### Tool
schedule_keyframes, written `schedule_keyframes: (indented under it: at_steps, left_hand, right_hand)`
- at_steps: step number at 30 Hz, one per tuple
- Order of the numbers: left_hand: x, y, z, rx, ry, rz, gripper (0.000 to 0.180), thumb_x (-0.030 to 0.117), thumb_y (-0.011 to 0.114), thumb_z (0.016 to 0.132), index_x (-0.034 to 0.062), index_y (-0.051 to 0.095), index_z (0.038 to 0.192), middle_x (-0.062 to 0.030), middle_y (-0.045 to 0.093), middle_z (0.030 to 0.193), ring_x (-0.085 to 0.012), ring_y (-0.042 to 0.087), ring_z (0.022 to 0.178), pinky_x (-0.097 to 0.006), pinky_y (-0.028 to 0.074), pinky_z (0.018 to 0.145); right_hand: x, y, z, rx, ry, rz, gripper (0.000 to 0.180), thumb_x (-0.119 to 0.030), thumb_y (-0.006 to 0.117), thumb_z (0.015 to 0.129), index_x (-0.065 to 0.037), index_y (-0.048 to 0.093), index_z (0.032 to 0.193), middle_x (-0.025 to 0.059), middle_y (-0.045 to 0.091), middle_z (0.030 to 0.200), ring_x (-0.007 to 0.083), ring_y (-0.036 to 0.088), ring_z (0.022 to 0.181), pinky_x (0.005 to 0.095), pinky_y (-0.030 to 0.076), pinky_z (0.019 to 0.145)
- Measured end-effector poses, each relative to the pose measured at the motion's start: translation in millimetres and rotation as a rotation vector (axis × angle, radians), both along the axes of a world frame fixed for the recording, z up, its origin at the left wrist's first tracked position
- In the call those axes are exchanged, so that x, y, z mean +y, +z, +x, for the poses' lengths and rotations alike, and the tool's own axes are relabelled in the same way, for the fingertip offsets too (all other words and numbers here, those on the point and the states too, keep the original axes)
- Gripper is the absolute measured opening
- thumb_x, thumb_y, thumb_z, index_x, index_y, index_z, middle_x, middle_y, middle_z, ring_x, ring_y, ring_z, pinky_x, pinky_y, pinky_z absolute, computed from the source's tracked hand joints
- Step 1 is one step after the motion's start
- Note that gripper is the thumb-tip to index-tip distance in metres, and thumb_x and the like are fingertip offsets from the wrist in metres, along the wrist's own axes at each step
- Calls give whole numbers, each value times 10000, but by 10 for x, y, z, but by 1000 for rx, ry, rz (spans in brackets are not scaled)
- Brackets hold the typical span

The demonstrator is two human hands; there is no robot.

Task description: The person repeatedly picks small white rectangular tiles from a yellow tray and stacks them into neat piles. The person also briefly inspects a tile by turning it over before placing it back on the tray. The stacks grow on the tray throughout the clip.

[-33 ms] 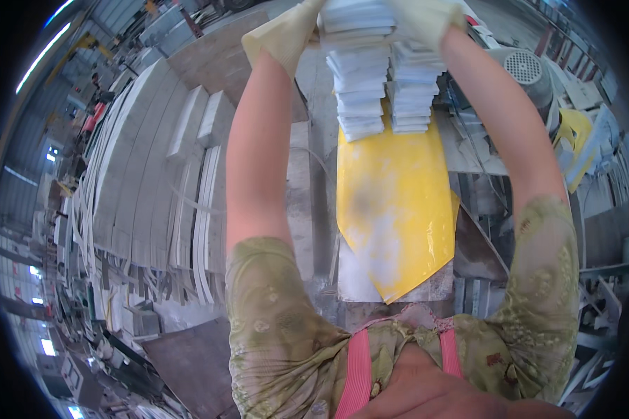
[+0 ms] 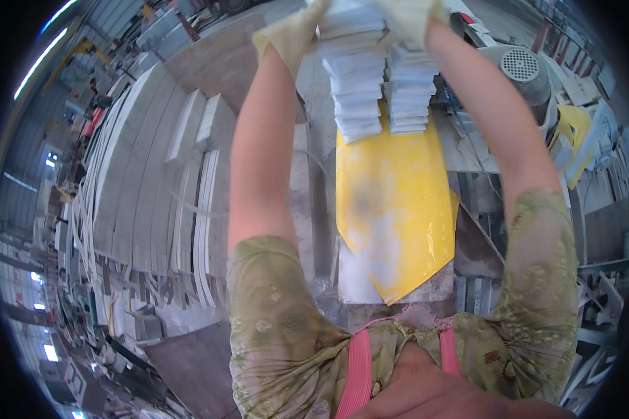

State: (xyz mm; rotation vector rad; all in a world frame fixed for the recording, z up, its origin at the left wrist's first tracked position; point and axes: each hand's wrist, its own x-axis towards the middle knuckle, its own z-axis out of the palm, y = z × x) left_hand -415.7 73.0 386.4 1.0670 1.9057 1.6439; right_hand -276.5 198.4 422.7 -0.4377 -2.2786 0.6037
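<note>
Two tall, uneven stacks of thin white pieces stand side by side on a yellow sheet, the left stack [image 2: 356,91] and the right stack [image 2: 410,91]. Both of my hands wear pale cream gloves and reach to the far edge of the view. My left hand [image 2: 290,36] is beside the upper left side of the left stack. Near the top of the right stack is my right hand [image 2: 409,21], smeared by motion. The fingers of both are blurred or cut off, so I cannot make out their grip.
The yellow sheet [image 2: 398,202] lies on a pale board [image 2: 360,276] before me. Long grey slabs [image 2: 136,160] stand in rows to the left. A grey motor with a round vented cover [image 2: 521,64] and crumpled yellow-and-white sheeting [image 2: 573,136] are at the right.
My left hand has shifted slightly right, toward the left stack. My right hand and forearm have moved a little to the left.
</note>
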Motion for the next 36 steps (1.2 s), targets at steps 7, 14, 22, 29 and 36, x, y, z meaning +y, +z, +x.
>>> schedule_keyframes:
  at_steps: [7, 14, 22, 29, 36]
  left_hand:
    - [267, -74, -353, 67, 31, -102, 607, 496, 495, 988, -3, 603, 1316, -160, 664, 1244, -263, 603, 1141, -387, 448, 989]
    - [276, -54, -240, 81, 154, -57, 611, 499, 460, 1001, -17, 612, 1291, -167, 667, 1227, -280, 614, 1123, -386, 456, 985]
    - [176, -156, -31, -57, 377, 188, 623, 503, 420, 1016, -32, 623, 1263, -176, 672, 1208, -299, 627, 1102, -385, 465, 980]
    - [-468, -1056, 889, -161, 363, 521, 432, 397, 471, 1061, 45, 569, 1293, -68, 587, 1282, -190, 523, 1222, -335, 379, 1065]
    - [-1315, -2237, 2712, -266, -122, -207, 397, 294, 523, 1051, -18, 631, 1272, -95, 689, 1185, -172, 575, 1194, -339, 383, 1093]
  right_hand:
    - [293, -167, -75, -120, -215, 253, 342, -383, 630, 924, -69, 712, 1030, 108, 717, 973, 194, 680, 887, 351, 522, 773]
    - [378, -65, 151, 66, -59, 176, 265, -305, 578, 973, -64, 660, 1045, 93, 691, 944, 192, 659, 854, 357, 512, 836]
    - [541, -1306, 2035, 207, 308, -496, 406, -262, 565, 1034, -22, 589, 1361, 57, 689, 1099, 127, 660, 891, 261, 538, 771]
    - [-384, -3215, 4617, -86, -509, -1118, 503, -475, 546, 1022, -17, 686, 1178, 121, 697, 646, 173, 604, 435, 266, 463, 417]
    - [-1081, -3607, 5827, -132, -806, -1078, 440, -422, 499, 1011, -46, 680, 1150, 99, 692, 708, 147, 593, 528, 289, 463, 535]
